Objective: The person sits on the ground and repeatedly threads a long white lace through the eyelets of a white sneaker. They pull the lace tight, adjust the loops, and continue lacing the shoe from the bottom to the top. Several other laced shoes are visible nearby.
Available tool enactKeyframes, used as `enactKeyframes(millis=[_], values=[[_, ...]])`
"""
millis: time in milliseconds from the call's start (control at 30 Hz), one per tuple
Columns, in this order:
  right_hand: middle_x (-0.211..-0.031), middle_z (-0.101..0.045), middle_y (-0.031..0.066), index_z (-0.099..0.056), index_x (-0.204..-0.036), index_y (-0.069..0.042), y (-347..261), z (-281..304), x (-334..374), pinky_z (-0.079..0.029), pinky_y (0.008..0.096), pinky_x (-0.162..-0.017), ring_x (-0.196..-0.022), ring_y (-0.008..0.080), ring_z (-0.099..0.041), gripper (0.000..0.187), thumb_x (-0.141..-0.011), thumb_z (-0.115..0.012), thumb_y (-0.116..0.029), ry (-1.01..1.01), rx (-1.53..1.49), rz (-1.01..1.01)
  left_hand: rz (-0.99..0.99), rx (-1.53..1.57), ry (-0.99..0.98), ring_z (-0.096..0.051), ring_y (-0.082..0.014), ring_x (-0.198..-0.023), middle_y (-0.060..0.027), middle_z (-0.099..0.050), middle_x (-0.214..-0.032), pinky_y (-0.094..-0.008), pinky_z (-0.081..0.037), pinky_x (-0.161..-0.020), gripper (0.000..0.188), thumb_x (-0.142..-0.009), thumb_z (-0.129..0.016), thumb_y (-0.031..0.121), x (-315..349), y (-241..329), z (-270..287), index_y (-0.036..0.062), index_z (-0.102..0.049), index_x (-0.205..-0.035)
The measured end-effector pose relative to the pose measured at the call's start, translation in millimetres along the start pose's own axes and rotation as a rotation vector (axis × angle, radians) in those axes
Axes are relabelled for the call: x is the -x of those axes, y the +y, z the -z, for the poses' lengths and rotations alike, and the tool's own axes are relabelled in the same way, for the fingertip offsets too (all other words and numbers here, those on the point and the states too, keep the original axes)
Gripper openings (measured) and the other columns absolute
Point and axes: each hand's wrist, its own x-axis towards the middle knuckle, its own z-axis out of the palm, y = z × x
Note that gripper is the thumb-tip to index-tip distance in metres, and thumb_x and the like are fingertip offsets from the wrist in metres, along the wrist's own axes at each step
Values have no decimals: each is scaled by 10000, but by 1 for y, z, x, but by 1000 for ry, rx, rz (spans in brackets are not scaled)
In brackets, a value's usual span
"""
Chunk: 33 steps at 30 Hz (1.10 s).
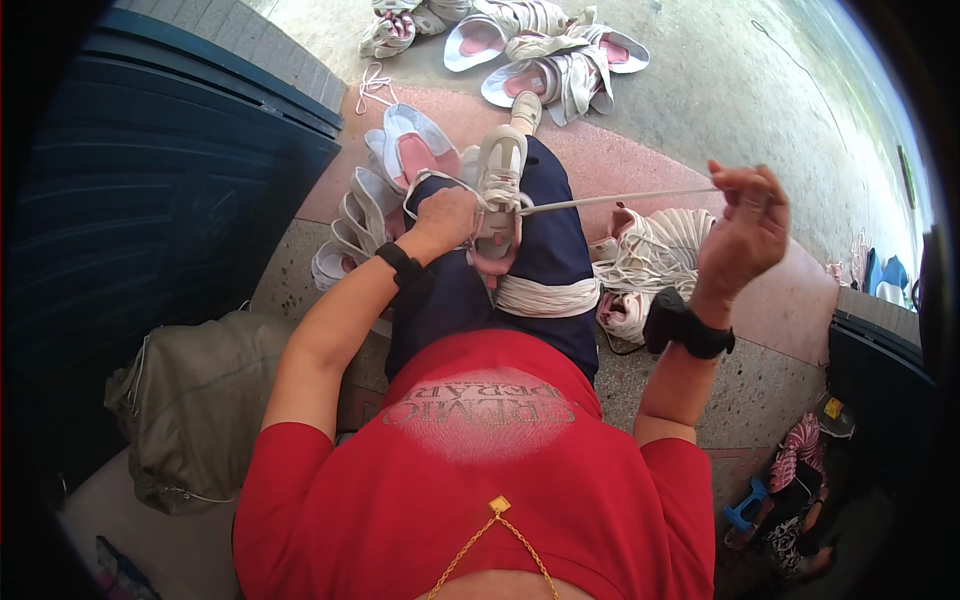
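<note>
A beige and white shoe upper (499, 178) with a pink lining lies across my thighs, its toe pointing away from me. My right hand (745, 222) is raised out to the right, fingers closed on a white shoelace (630, 200). The lace runs taut from the upper's right eyelets to those fingers. At the upper's left edge is my left hand (447, 218), closed, with a loop of lace beside it; its fingertips are hidden. A bundle of white laces (548, 298) lies over my right thigh, close to the heel end.
Stacked uppers (365, 212) stand on the floor to my left, and a laced pile (655, 250) is to my right. More shoe uppers (560, 65) lie farther ahead. A blue door (190, 150) and a grey-green sack (205, 400) are at left. Another person (795, 500) is at lower right.
</note>
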Motion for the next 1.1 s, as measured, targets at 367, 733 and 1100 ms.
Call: enactKeyframes(millis=[367, 733, 1100], values=[[-715, -521, -44, -596, -931, -31, 63, -50, 118, -341, 167, -461, -552, 25, -441, 147, -882, -591, -169, -529, -29, -1170, -68, -170, 304, -546, -249, -765, -76, -596, -718, -409, -387, -645, 157, -760, -645, 256, 19, 13, -4, 100, -626, -750], [-700, -626, 130, -624, -946, -7, 133, -94, 193, -493, 376, -606, -635, 234, -620, 235, -895, -450, -156, -589, 390, -906, 53, 91, 197, -524, -334, -814, -137, -607, -826, -423, -441, -753, 151, -811, -552, 149, 24, 13, -15, 25, -620, -863], [-793, -627, 254, -570, -821, 17, 139, -107, 192, -505, 455, -659, -765, 385, -642, 167, -849, -499, -131, -998, 924, -544, -88, 206, 251, -523, -350, -812, -149, -591, -858, -417, -418, -781, 141, -807, -539, 106, 5, -5, 1, 20, -626, -877]])
